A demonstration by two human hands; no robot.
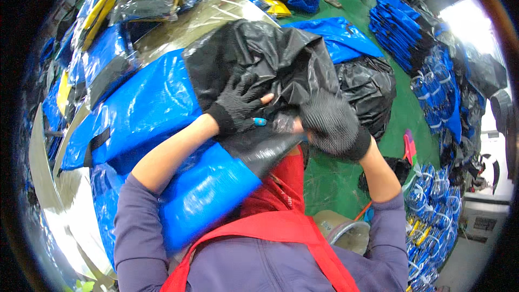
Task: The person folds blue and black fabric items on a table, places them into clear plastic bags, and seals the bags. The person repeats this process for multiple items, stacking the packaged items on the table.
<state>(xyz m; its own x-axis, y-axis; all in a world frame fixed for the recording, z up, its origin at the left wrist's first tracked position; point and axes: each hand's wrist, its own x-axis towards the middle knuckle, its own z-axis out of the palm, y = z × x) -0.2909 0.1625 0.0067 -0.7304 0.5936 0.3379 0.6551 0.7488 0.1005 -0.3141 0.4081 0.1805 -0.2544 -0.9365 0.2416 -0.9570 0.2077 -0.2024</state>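
bright | blown-out glare upper right | shine on blue sheeting [154,97] | curved edges, black rim

A glossy blue-and-black sheet [204,73] lies aslant, its blue part fairly smooth at left, its black part crumpled rightward.

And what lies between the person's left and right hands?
The head view shows black sheeting between the left hand and right hand, plus a small, crumpled, translucent-looking piece.
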